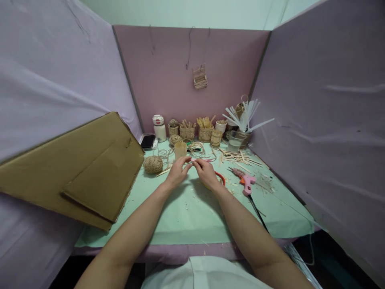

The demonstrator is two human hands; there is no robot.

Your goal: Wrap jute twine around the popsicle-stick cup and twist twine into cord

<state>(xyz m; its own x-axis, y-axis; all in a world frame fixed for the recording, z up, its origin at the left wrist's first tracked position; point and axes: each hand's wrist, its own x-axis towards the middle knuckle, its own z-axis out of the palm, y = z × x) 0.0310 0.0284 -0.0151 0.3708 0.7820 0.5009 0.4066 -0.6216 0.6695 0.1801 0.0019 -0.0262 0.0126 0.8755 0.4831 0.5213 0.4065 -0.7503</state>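
Over the middle of the table my left hand (178, 172) and my right hand (206, 173) meet almost fingertip to fingertip. A thin pink stick-like thing (208, 160) shows at the right fingertips, pinched there; its kind is too small to tell. My left thumb and fingers come together at its left end, and whatever lies between them is hidden. Just behind the left hand stands a small beige cylinder (180, 149). Under the right wrist a red ring-shaped rim (221, 177) shows in part, perhaps a roll of tape.
A twine ball (153, 164) sits left, beside leaning cardboard (90, 168). Several stick-filled baskets (205, 134), a white jar (159, 129) and glue sticks (245, 114) line the back. Loose wooden sticks (240, 157) and a pink glue gun (247, 182) with a cord lie right.
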